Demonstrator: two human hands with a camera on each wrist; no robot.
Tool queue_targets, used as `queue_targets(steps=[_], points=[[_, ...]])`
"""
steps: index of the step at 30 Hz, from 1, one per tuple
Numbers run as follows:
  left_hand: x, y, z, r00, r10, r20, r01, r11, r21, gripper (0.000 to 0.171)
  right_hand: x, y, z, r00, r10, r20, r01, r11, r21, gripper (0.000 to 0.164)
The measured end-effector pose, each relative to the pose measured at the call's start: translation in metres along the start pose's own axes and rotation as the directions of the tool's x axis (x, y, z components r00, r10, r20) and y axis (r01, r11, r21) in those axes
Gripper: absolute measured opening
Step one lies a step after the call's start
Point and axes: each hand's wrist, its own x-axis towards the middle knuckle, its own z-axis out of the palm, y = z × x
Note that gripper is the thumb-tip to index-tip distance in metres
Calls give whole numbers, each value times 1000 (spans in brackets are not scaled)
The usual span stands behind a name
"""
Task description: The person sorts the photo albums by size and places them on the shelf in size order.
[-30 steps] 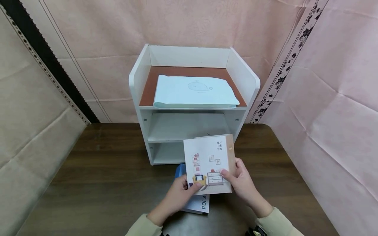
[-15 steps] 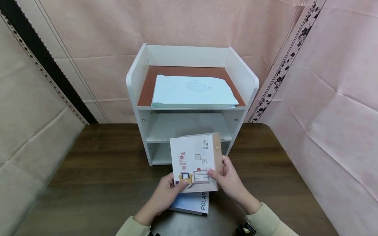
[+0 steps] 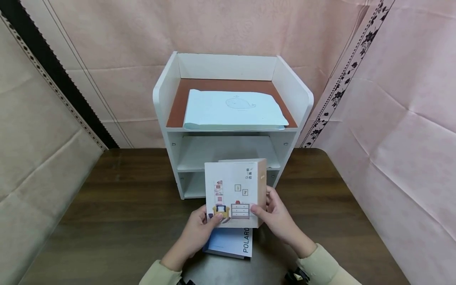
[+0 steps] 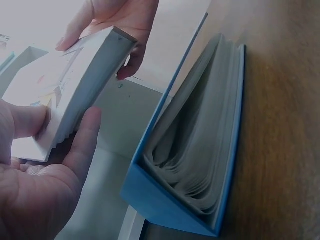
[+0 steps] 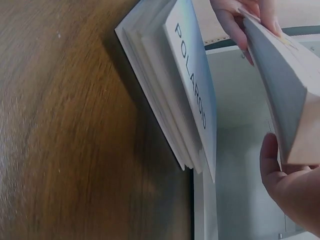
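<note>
A thick white book (image 3: 229, 180) with drawn furniture on its cover and a beige spine is held up over the table. My left hand (image 3: 195, 233) grips its lower left corner, thumb on the cover and fingers behind. On the spine side, my right hand (image 3: 281, 221) holds it the same way. Beneath lies a blue photo album (image 3: 228, 242) lettered POLAROID, partly hidden by the book in the head view. In the left wrist view the album (image 4: 185, 150) shows its loose clear sleeves, with its cover lifted at an angle.
A white shelf unit (image 3: 165, 136) stands at the back of the brown wooden table (image 3: 117, 213). On its brown top lies a light blue folded sheet (image 3: 231, 113) with a whale drawing. Pink curtains (image 3: 228, 27) enclose the back and sides.
Both hands have moved the white book left and slightly up from a second ago, uncovering more of the POLAROID lettering. In the last half second it has straightened a little.
</note>
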Motion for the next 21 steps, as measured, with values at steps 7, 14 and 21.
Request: queue_targets(steps=[7,14,21], points=[[0,3,-1,999,-7,-37,6,1000,-23,36,-1,-1,-6,999,47,6,-47,999,-28,53],[3,10,-2,998,-31,-48,28,999,-45,37,-2,3,-6,996,87,-7,-87,996,-24,47],[5,10,-1,997,-38,-61,36,999,-24,41,-3,6,-4,996,90,-25,-89,996,20,46]])
